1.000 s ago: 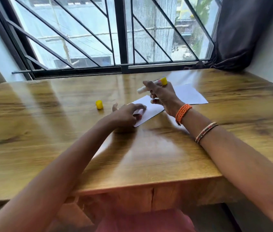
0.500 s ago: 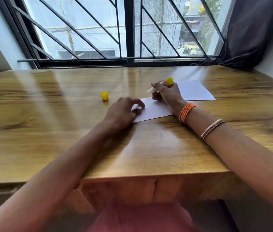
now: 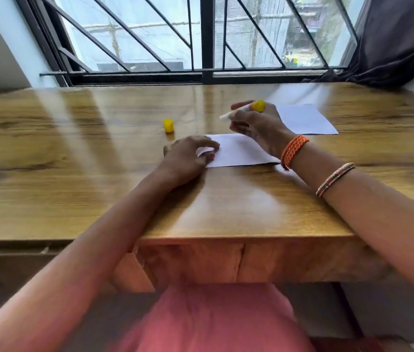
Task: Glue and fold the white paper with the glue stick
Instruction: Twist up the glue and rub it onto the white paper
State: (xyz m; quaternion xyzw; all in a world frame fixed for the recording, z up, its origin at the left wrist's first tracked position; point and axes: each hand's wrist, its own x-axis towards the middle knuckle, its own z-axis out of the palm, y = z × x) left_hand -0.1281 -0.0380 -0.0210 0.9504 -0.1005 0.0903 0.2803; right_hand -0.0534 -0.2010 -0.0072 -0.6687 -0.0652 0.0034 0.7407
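Note:
A white paper (image 3: 239, 151) lies flat on the wooden table (image 3: 99, 174), its long side toward me. My left hand (image 3: 188, 158) pinches its left edge, which curls up between the fingers. My right hand (image 3: 256, 124) hovers over the paper's far edge and grips an uncapped glue stick (image 3: 241, 110), white body with a yellow end, tip pointing left. The heel of the right hand rests near the paper's right part.
The glue stick's yellow cap (image 3: 169, 126) stands on the table left of the paper. A second white sheet (image 3: 307, 120) lies behind my right hand. A barred window (image 3: 206, 47) and a dark curtain (image 3: 399, 41) close off the far side.
The paper has turned from slanted to lying square to the table edge. My left hand has shifted onto its left edge and curls it up. The right hand still holds the glue stick.

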